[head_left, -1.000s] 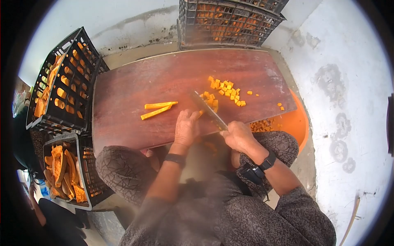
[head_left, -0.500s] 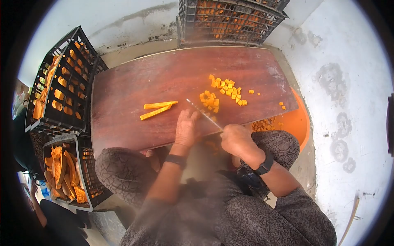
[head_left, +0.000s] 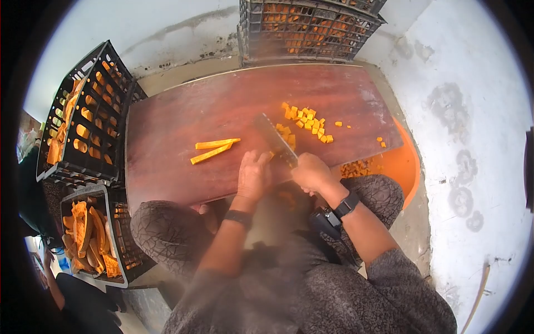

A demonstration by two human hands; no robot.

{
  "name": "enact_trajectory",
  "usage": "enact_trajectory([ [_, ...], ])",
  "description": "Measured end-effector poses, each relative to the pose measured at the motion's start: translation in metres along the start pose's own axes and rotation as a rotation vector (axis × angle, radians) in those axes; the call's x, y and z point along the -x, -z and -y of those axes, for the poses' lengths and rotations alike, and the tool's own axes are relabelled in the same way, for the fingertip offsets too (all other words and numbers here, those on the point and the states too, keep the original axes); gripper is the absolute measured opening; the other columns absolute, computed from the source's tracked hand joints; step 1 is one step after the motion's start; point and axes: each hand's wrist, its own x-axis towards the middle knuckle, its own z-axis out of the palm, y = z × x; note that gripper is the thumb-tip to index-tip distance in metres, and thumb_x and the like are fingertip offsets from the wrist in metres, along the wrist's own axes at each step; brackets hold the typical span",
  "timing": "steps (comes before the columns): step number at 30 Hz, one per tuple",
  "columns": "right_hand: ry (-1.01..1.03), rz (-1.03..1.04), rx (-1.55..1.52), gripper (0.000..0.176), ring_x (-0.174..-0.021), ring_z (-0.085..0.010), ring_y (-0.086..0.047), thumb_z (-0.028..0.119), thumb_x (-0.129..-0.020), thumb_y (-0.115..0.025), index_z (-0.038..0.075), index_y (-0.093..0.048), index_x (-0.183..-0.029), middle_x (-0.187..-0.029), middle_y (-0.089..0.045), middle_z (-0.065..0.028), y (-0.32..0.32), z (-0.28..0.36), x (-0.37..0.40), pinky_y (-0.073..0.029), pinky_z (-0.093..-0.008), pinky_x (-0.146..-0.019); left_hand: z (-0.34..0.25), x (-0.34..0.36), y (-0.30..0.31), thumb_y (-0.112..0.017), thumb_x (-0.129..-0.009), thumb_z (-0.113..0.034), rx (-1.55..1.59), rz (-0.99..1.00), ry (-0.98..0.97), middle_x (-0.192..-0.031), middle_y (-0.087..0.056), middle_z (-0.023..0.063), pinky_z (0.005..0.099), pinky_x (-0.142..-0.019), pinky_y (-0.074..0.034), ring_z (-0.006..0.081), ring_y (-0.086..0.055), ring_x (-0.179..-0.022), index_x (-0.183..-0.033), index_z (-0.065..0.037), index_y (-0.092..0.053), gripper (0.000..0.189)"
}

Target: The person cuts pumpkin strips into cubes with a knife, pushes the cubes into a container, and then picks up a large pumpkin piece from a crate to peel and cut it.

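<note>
My right hand (head_left: 312,173) is wrapped round the handle of a broad-bladed knife (head_left: 281,142). The blade slants up and to the left over the red-brown board (head_left: 178,117), partly covering some pumpkin cubes (head_left: 286,134). Left of the blade, my left hand (head_left: 254,173) rests on the board with curled fingers, a bit of orange pumpkin showing at the fingertips; most of that piece is hidden. Two pumpkin strips (head_left: 214,150) lie farther left on the board. More pumpkin cubes (head_left: 311,122) are scattered beyond the knife.
Black crates of pumpkin pieces stand at the left (head_left: 83,128), lower left (head_left: 105,222) and back (head_left: 306,30). An orange tub (head_left: 410,167) holding cut bits sits under the board's right edge. A white wall (head_left: 467,139) bounds the right. Another person's arm (head_left: 54,284) shows at the lower left.
The knife's broad face has turned into view, and its blade has tilted up more steeply. My right hand has shifted slightly left and up. My left hand stays nearly in place.
</note>
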Motion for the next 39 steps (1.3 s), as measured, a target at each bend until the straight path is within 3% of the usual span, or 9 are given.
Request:
enact_trajectory([
  [4,-0.009,-0.050,-0.109,0.026,-0.051,-0.0228,-0.065,0.016,-0.088,-0.057,-0.010,-0.064,-0.085,-0.058,-0.062,-0.0165,-0.003,-0.011,0.006,-0.051,-0.0364,-0.048,0.001,0.000,-0.001,-0.063,-0.073,0.004,0.014,-0.017,-0.014,-0.095,-0.060,0.0154,0.0437,-0.082,-0.049,0.0358,-0.057,-0.092,-0.101,-0.005,-0.065,0.029],
  [7,0.151,-0.199,0.063,0.031,-0.053,-0.0242,-0.065,0.022,-0.090,-0.059,-0.009,-0.065,-0.084,-0.062,-0.063,-0.0186,-0.007,-0.019,0.012,-0.053,-0.0383,-0.052,0.000,0.001,0.001,-0.063,-0.072,0.004,0.004,-0.001,-0.010,-0.096,-0.060,0.0157,0.0441,-0.083,-0.049,0.0363,-0.057,-0.093,-0.102,-0.005,-0.064,0.031],
  [10,0.134,-0.229,0.125,0.034,-0.064,-0.0322,-0.069,0.025,-0.089,-0.061,-0.008,-0.067,-0.087,-0.071,-0.066,-0.0243,-0.004,-0.018,0.027,-0.054,-0.0416,-0.063,0.002,0.001,-0.005,-0.062,-0.074,-0.002,-0.012,-0.065,-0.009,-0.094,-0.058,0.0164,0.0450,-0.083,-0.048,0.0363,-0.056,-0.092,-0.104,-0.007,-0.064,0.031],
  [12,0.249,-0.315,0.244,0.035,-0.079,-0.0408,-0.068,0.027,-0.088,-0.063,-0.007,-0.069,-0.089,-0.082,-0.067,-0.0281,-0.004,-0.018,0.034,-0.052,-0.0448,-0.074,0.002,0.001,-0.005,-0.063,-0.073,0.000,-0.017,-0.037,0.000,-0.096,-0.059,0.0168,0.0456,-0.084,-0.048,0.0372,-0.056,-0.094,-0.103,-0.006,-0.062,0.031],
  [15,0.207,-0.232,0.218,0.033,-0.088,-0.0446,-0.066,0.025,-0.087,-0.065,-0.007,-0.070,-0.091,-0.085,-0.066,-0.0296,-0.003,-0.015,0.041,-0.051,-0.0469,-0.078,0.001,0.000,-0.005,-0.064,-0.071,0.002,-0.025,-0.017,0.012,-0.098,-0.059,0.0173,0.0462,-0.084,-0.049,0.0381,-0.056,-0.095,-0.100,-0.006,-0.060,0.030],
  [22,0.205,-0.200,0.247,0.028,-0.085,-0.0441,-0.066,0.021,-0.086,-0.066,-0.006,-0.071,-0.090,-0.084,-0.066,-0.0297,-0.010,-0.019,0.040,-0.051,-0.0475,-0.078,-0.002,-0.003,-0.004,-0.061,-0.072,-0.001,-0.024,-0.044,-0.002,-0.091,-0.058,0.0146,0.0447,-0.079,-0.048,0.0357,-0.056,-0.089,-0.091,-0.007,-0.062,0.020],
  [31,0.200,-0.135,0.285,0.022,-0.090,-0.0425,-0.066,0.016,-0.084,-0.063,-0.005,-0.071,-0.085,-0.088,-0.066,-0.0298,-0.009,-0.011,0.035,-0.051,-0.0476,-0.080,0.003,-0.003,-0.005,-0.062,-0.070,0.001,-0.019,-0.013,0.011,-0.091,-0.059,0.0159,0.0458,-0.078,-0.048,0.0372,-0.056,-0.088,-0.089,-0.006,-0.060,0.020],
  [39,0.254,-0.216,0.399,0.016,-0.092,-0.0392,-0.066,0.009,-0.077,-0.061,0.002,-0.070,-0.086,-0.093,-0.069,-0.0211,-0.019,-0.009,-0.001,-0.052,-0.0462,-0.080,0.009,-0.001,-0.011,-0.062,-0.071,0.001,0.020,-0.037,-0.016,-0.092,-0.059,0.0164,0.0472,-0.077,-0.049,0.0378,-0.056,-0.088,-0.093,-0.007,-0.063,0.023],
])
